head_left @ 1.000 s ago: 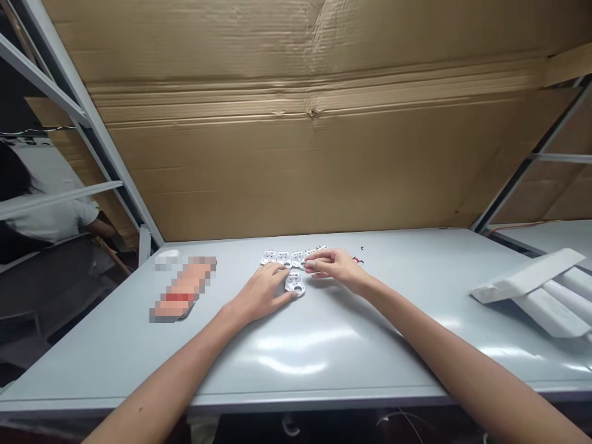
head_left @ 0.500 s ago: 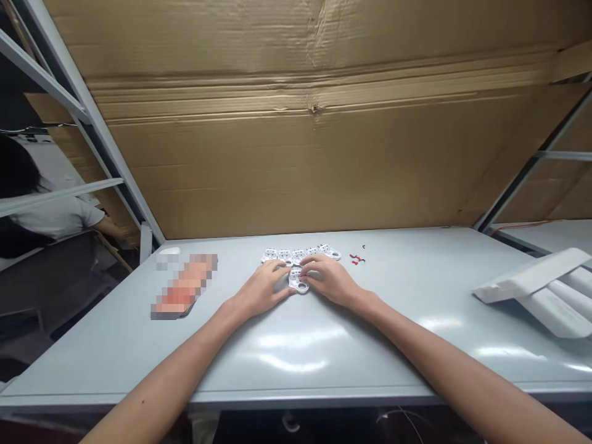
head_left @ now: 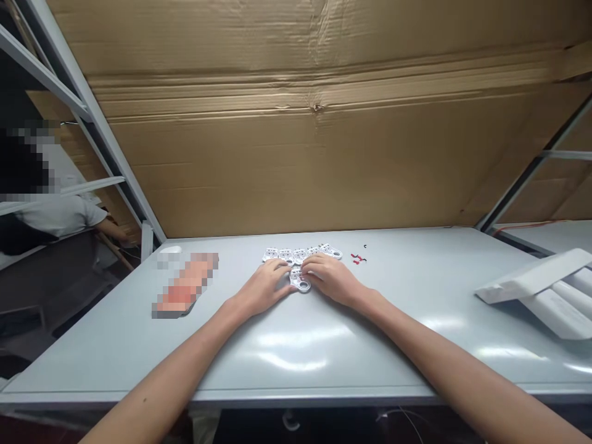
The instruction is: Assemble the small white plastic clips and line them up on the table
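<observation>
1. Nearest, the pale, glossy desk (head_left: 296, 376) spreads out in front of the hands, with streaks of reflected light on it.
2. The left hand (head_left: 263, 288) is half curled, thumb and fingers parted around the left side of a white part (head_left: 296, 279), which it holds at the edge.
3. The right hand (head_left: 332, 279) has its fingers bent inward, tips against the upper right of that same part; whether it also pinches something small I cannot tell.
4. The white part lies between the two hands, low at the desk, its round ring toward the near right.
5. Well to the left of the left hand lies a long, flat item (head_left: 185, 287), mostly hidden by pixel blur.
6. Well to the right of the right hand is white packaging (head_left: 531, 283), in overlapping folded pieces.
7. Just beyond the fingertips, a row of similar white parts (head_left: 272, 254) runs side by side, the rightmost turned at a slant.
8. Beyond and right of the right hand are small red and black pieces (head_left: 357, 259), with a tiny black piece (head_left: 365, 246) farther back.
9. Behind everything on the desk stands a cardboard panel (head_left: 296, 172).
10. Far left of both hands, past a metal frame (head_left: 107, 145), a person in a white sleeve (head_left: 92, 213) reaches an arm forward.
</observation>
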`<state>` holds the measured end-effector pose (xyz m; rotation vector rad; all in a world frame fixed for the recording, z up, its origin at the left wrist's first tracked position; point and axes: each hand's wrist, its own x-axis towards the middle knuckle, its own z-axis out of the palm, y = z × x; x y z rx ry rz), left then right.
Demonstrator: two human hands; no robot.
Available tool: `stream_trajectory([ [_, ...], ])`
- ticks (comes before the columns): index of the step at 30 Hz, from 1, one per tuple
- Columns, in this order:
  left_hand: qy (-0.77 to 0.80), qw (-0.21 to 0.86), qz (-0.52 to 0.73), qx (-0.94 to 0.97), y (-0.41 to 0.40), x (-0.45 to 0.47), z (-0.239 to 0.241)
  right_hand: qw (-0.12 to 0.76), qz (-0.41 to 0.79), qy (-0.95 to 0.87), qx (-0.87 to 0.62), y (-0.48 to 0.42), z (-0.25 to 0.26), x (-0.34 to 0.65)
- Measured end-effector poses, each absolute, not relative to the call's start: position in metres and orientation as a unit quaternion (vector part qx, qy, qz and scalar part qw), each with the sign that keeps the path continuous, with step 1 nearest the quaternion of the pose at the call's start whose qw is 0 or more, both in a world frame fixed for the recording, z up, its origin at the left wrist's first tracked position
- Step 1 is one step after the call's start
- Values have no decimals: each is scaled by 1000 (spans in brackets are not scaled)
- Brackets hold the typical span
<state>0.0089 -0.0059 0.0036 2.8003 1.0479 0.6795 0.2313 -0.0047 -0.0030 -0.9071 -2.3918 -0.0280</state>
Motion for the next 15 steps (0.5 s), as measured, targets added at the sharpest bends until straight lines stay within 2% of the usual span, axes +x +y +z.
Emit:
stream_trajectory([
  [9, 341, 37, 218, 914, -6, 10, 5, 271, -18, -909, -316, -10, 4, 227],
  [15, 343, 49, 223, 911, -5, 7, 3, 299, 15, -902, -311, -7, 0, 233],
])
